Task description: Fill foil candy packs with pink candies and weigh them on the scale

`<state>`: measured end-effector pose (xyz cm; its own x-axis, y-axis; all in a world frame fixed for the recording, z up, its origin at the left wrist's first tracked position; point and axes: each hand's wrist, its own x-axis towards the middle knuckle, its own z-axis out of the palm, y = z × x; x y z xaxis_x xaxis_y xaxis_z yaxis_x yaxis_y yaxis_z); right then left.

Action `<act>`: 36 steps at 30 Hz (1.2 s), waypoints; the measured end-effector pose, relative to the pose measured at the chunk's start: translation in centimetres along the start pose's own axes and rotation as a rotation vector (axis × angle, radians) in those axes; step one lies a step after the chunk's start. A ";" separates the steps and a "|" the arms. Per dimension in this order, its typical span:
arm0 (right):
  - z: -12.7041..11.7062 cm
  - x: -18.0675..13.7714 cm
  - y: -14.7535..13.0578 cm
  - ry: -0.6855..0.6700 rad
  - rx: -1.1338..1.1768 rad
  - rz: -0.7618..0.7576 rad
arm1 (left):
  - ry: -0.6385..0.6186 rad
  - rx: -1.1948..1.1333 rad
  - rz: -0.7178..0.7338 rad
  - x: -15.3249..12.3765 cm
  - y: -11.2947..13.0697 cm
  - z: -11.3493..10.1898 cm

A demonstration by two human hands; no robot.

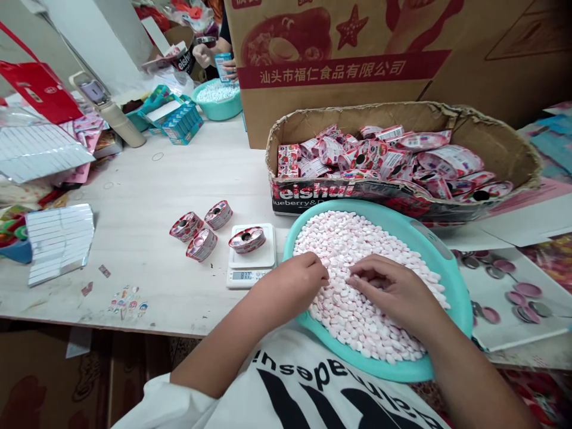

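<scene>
A turquoise plastic basin (pixel 462 310) full of small pale pink tablet candies (pixel 357 322) stands in front of me. Over its left part is my left hand (pixel 304 280), fingers curled together and fingertips down at the candies; what they pinch, if anything, is hidden. My right hand (pixel 393 292) reaches over the middle, its bent fingers and thumb a little apart at the candy surface, with nothing visible between them. Left of the basin, a white digital scale (pixel 263 256) carries one oval red-and-pink candy pack (pixel 247 239) with a dark round hole in its top.
Three similar packs (pixel 202 244) lie left of the scale. Behind the basin, a cut-down cardboard box (pixel 402 199) holds many packs; a large carton (pixel 348 98) rises behind it. Farther back, another person's hands (pixel 230 68) hold a blue box above a second basin (pixel 218 108).
</scene>
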<state>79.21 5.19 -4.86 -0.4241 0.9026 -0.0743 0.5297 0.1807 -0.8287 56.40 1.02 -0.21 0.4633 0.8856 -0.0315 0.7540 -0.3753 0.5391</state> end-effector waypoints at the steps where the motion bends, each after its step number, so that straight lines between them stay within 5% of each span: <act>1: 0.0 0.0 0.0 0.001 -0.002 -0.001 | 0.054 -0.045 0.006 -0.3 -0.4 -0.4; 7: 0.0 0.0 0.0 0.008 -0.010 -0.006 | 0.494 -0.037 -0.210 -3.7 -5.7 -3.5; 14: -0.1 0.0 -0.3 0.015 -0.013 0.004 | 0.676 0.081 -0.353 -6.4 -8.7 -5.2; 22: -0.2 0.0 -0.7 0.012 0.016 0.006 | 0.681 0.054 -0.407 -5.6 -9.0 -4.2; 31: -0.2 0.0 -0.4 0.004 0.013 0.001 | 0.535 0.109 -0.483 -4.2 -9.8 -4.3; 36: -0.2 0.0 -0.6 0.019 0.013 -0.010 | 0.518 0.199 -0.426 -4.2 -10.3 -4.1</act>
<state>79.03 5.14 -4.20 -0.4152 0.9080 -0.0553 0.5161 0.1851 -0.8363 44.79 2.25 -2.15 -0.1356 0.9646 0.2261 0.9147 0.0342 0.4027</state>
